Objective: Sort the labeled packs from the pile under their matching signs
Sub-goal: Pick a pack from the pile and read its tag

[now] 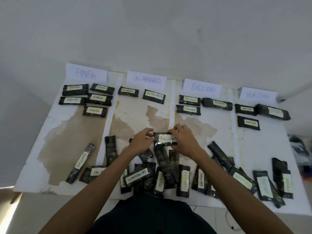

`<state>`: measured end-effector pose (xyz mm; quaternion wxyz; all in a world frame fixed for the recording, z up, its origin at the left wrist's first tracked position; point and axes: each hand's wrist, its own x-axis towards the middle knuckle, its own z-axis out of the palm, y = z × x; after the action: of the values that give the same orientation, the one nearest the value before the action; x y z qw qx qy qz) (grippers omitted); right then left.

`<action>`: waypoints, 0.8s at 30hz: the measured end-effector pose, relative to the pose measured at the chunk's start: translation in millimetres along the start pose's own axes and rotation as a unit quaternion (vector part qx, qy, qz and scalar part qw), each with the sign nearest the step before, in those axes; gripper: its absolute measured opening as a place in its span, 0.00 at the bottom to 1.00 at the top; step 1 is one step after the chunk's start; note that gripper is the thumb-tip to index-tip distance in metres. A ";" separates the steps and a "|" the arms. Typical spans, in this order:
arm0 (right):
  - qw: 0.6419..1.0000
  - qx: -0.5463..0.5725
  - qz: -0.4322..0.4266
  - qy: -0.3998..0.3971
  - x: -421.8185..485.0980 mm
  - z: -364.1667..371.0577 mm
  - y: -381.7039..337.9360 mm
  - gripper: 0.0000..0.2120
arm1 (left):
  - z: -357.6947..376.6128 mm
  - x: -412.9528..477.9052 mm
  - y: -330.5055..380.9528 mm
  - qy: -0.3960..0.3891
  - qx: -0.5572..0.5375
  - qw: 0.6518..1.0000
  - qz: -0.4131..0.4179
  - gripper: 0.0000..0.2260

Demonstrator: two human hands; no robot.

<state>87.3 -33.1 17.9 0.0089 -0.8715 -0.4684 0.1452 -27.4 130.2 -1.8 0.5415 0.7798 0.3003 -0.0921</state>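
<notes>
A dark pack labeled EXCLUDED [164, 139] is held above the pile [168, 174] at the table's middle. My left hand [141, 142] pinches its left end, and my right hand [183, 141] grips its right end. Four paper signs stand along the far edge: FINISH [86, 73], ON PROGRESS [146, 79], EXCLUDED [202, 87] and WAITING [258, 94]. Sorted packs lie below each sign: several under FINISH [98, 98], two under ON PROGRESS [153, 96], three under EXCLUDED [189, 100], three under WAITING [248, 122].
The worn white table [55, 132] has brown peeled patches. A loose EXCLUDED pack [80, 163] lies at the near left, apart from the pile. More loose packs [273, 181] spread to the near right. Clutter sits off the table's right edge [300, 152].
</notes>
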 end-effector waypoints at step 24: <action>0.989 0.011 0.146 -0.027 28.7 35.6 287.7 0.30 | 212.0 146.2 69.2 0.017 0.332 0.923 0.195 0.24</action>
<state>327.0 -175.3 -66.8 -0.0155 -0.9260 -0.3348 0.1738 167.7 -22.8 -99.8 0.2538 0.9594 0.1038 -0.0659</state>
